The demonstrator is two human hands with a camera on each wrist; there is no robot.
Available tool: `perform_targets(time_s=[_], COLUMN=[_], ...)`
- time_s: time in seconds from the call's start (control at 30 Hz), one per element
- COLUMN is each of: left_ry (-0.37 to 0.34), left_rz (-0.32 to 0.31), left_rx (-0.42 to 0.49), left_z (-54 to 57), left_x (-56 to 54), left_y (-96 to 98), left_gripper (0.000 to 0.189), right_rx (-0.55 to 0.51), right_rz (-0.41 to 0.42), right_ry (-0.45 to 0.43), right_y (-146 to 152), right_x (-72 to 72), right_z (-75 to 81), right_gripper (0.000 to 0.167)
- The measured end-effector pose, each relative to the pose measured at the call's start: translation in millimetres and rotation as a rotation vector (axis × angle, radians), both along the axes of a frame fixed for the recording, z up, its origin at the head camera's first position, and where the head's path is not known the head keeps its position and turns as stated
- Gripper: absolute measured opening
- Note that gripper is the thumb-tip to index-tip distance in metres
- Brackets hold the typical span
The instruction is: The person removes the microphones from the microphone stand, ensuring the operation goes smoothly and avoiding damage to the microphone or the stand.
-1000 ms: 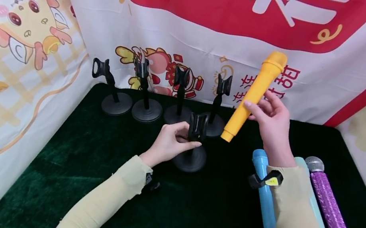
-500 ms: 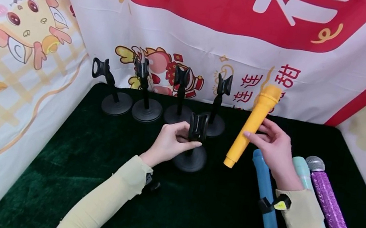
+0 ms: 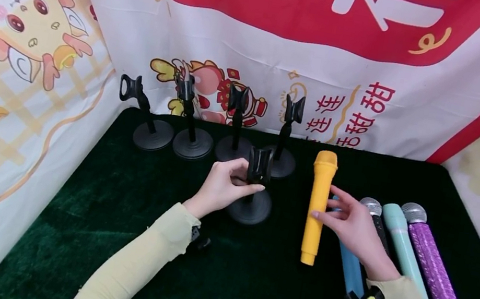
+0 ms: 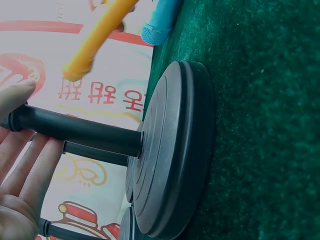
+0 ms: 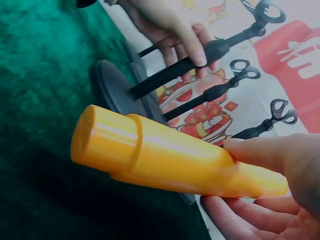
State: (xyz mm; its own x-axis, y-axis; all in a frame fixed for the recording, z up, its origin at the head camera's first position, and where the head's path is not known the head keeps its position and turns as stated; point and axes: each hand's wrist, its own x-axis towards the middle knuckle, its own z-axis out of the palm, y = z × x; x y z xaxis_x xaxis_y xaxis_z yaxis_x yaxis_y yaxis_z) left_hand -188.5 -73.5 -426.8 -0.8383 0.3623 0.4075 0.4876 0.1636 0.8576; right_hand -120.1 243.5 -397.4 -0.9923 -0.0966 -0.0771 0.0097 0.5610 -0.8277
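Observation:
In the head view my left hand (image 3: 221, 188) pinches the upper stem of a black microphone stand (image 3: 251, 207), whose round base rests on the green cloth. The stand's clip faces up just above my fingers. My right hand (image 3: 353, 226) holds a yellow microphone (image 3: 318, 205) between thumb and fingers, its head end pointing away from me. The right wrist view shows the yellow microphone (image 5: 165, 155) held above the cloth, its tail end toward the camera. In the left wrist view the stand's base (image 4: 170, 150) stands flat, and the thumb and fingers meet the stem.
Several more black stands (image 3: 153, 135) line the back of the cloth. To the right lie a blue microphone (image 3: 351, 268), a black one with a silver head (image 3: 373, 206), a mint one (image 3: 405, 246) and a purple glittery one (image 3: 436, 272). A printed curtain (image 3: 256, 52) hangs behind.
My right hand has brought the yellow microphone down and toward me, turning it from slanted to nearly straight. The black microphone has come into sight. My left hand keeps its hold on the stand.

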Motion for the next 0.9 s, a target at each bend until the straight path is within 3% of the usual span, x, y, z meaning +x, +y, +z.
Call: perform_targets(time_s=[0.33,0.5,0.9], left_ry=[0.0,0.0,-0.003], left_rz=[0.01,0.013,0.02], left_rx=[-0.009,-0.01,-0.009], left_z=[0.2,-0.2,-0.2], left_x=[-0.1,0.0,-0.1], left_y=[0.7,0.6,1.4], left_gripper=[0.02,0.02,0.021], right_rx=[0.102,0.146,0.246], right_rz=[0.063,0.049,0.057], right_ry=[-0.093,-0.117,-0.062], right_y=[0.7,0.8,1.9], right_x=[16.4,22.8,30.3], right_z=[-15.5,-20.9,-22.3], right_gripper=[0.081,0.08,0.077])
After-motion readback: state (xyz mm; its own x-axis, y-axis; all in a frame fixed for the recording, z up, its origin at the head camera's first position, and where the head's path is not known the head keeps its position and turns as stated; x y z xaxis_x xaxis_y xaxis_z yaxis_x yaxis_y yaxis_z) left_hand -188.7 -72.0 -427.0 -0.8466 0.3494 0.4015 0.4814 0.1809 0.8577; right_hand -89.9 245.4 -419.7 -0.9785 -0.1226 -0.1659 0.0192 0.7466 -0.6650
